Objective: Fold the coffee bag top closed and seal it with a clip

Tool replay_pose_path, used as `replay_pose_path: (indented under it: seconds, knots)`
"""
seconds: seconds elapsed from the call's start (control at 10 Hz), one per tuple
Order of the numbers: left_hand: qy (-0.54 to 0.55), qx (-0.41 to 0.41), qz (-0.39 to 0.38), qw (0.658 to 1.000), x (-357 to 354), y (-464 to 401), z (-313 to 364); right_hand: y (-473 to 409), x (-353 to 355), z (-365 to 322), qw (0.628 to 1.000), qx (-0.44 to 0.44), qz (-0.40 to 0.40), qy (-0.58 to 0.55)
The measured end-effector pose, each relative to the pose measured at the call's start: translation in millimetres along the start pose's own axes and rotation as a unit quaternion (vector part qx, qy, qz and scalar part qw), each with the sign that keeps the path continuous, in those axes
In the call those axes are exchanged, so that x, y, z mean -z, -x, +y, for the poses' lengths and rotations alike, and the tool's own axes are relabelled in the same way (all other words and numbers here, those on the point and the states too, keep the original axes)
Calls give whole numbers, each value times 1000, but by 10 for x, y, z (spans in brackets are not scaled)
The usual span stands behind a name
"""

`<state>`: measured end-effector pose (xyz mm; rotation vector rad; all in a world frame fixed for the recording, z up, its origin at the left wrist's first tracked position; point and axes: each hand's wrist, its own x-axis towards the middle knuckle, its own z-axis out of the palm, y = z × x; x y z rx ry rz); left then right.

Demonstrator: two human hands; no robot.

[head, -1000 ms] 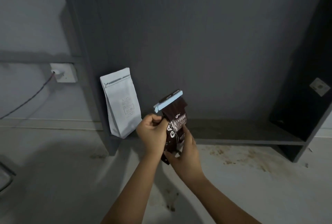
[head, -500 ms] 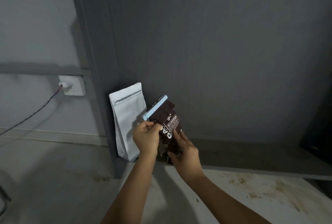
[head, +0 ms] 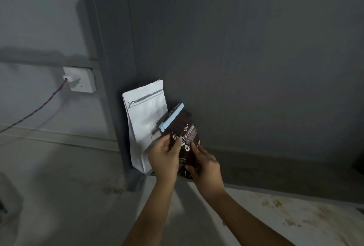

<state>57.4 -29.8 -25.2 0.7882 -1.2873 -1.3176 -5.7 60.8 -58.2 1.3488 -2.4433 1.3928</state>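
Observation:
A dark brown coffee bag (head: 188, 137) with white lettering stands tilted at the foot of the grey panel, right beside a white pouch. A light blue clip (head: 171, 117) is clamped across its folded top, slanting up to the right. My left hand (head: 164, 157) holds the bag's left side just below the clip. My right hand (head: 204, 164) grips its lower right side, fingers on the front. The bag's bottom edge is hidden behind my hands.
A white zip pouch (head: 144, 125) leans against the dark grey cabinet panel (head: 246, 68). A white wall socket (head: 79, 80) with a plugged cable sits on the left wall. The floor (head: 295, 216) at lower right is stained.
Both hands have carried the clipped brown bag leftwards and down toward the white pouch; it now sits close against the pouch and the panel. The view has shifted with them.

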Motion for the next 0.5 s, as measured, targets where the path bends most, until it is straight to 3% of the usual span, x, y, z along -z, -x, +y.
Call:
replay_pose_path:
  seconds: [0.1,0.3,0.4,0.5]
  knots:
    - [-19,-26,-49,998,94,92,-130,-21,-9,20,1000,1,11,10]
    - [-85,-25,-61,994,140,31,-179,-56,28,-87,999,25,-7,20]
    - [-146,-21,-84,985,149,73,-49,-41,152,-157,997,28,-68,39]
    - [-279,28,-143,949,180,26,78,-91,301,-207,987,21,-147,62]
